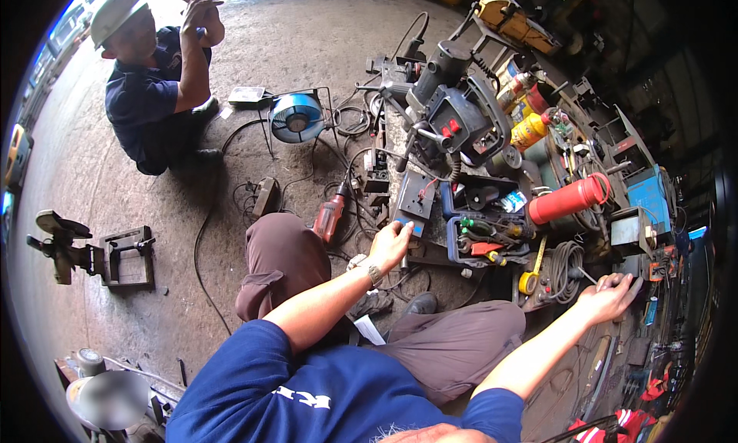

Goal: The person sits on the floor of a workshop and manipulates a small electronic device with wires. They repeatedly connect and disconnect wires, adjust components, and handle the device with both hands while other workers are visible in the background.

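Observation:
My left hand (390,245), with a watch at its wrist, has its fingers closed at the near edge of a flat grey metal box (416,195) that has a small blue patch. The box sits at the end of a dark bench beside a drill machine (453,116) with red switches. Stretched out to the right, my right hand (610,297) is closed around a thin metal rod (586,275); whatever part lies inside the fingers is hidden. A coil of dark cable (565,262) and a yellow tape measure (529,281) lie just left of it.
A blue toolbox (453,247) holds pliers and other hand tools. Behind it are a red cylinder (567,200) and a yellow bottle (528,132). A red power tool (330,214), loose cables and a blue fan (297,118) occupy the floor. A helmeted person (150,89) squats far left.

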`<act>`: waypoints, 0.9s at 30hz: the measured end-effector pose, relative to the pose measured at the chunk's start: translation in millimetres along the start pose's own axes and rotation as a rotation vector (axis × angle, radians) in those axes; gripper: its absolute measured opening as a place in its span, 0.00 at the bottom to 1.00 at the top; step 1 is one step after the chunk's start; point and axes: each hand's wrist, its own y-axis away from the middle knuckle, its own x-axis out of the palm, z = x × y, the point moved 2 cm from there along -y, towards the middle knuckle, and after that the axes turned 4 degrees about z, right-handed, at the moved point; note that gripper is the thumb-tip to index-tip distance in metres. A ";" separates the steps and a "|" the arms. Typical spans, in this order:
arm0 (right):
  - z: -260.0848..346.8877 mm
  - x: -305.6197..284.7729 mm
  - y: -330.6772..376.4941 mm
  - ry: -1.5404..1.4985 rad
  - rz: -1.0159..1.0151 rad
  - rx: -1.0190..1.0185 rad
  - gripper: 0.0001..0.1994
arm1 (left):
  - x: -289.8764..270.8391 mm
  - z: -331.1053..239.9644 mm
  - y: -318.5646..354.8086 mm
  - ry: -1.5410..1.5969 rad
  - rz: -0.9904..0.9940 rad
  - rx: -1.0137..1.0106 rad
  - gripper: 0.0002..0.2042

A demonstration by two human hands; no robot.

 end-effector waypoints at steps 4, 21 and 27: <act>-14.3 30.9 73.1 -0.084 0.317 0.273 0.15 | -16.7 -11.3 7.9 0.027 0.042 -0.033 0.27; -59.1 60.3 270.0 0.076 1.829 0.389 0.17 | 1.7 -52.3 60.9 1.056 0.901 -0.202 0.32; -53.3 75.2 268.8 0.076 1.761 0.411 0.16 | 13.1 -34.5 47.8 0.970 0.881 -0.182 0.26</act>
